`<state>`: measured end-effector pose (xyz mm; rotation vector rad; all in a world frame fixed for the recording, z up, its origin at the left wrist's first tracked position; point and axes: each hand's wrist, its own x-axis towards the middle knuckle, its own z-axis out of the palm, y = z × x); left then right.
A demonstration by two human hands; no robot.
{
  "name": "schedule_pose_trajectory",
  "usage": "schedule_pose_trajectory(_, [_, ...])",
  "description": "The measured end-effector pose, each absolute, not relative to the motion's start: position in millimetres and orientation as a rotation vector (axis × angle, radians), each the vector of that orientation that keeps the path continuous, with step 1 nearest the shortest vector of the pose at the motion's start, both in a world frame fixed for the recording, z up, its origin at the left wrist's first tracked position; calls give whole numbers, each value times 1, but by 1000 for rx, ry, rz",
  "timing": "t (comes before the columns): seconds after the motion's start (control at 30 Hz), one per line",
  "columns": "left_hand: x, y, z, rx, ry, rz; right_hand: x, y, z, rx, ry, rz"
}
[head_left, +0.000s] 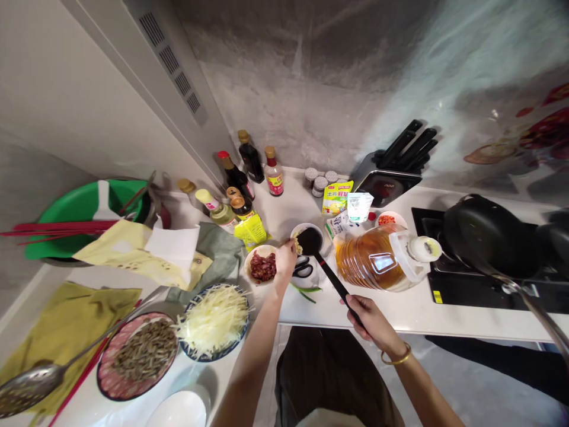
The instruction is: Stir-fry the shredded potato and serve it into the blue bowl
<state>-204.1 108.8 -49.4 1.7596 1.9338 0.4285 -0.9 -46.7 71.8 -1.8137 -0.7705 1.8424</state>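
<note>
My right hand (371,320) is wrapped round the handle of a black spatula (332,276). Its dark head rests over a small white bowl (306,225). At the bowl's left side my left hand (285,259) has its fingers closed, close to pale chopped bits that look like garlic (299,243). Whether these fingers grip the rim or the bits I cannot make out. Just left of that hand is a bowl of dark red chopped meat (262,267). Black-handled scissors (303,268) and a green chili (306,292) lie below the white bowl.
A big oil jug (373,255) lies to the right, by a bowl of chopped red chili (387,219). Beyond are a knife block (386,178) and a wok (491,234) on the stove. To the left are shredded potato (216,320), a plate of grey-brown strips (144,350) and sauce bottles (273,172).
</note>
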Motion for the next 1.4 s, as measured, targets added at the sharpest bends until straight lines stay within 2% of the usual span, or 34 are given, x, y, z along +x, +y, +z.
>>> schedule_pose_trajectory(0.3, [-200,113,-42,1883,1887,598,-4,-65,64,-1726,-609,1826])
schedule_pose_trajectory(0.57, [-213,119,-37,1882,1838,673,-10,-75,66,-1899,-965,1598])
schedule_pose_trajectory(0.8, [-214,107,-34,1809,1905,637,-6,-57,73,-2155,-1641,1039])
schedule_pose_trajectory(1.03, [-195,80,-40,1626,1986,526,-9,-38,111,-2514,-2236,514])
schedule_pose_trajectory(1.17, [-186,82,-46,1510,2020,480,-7,-21,120,-2450,-2237,585])
schedule_pose_trajectory(1.4, [-198,102,-49,1528,2008,513,2,-6,107,-2115,-1905,1064])
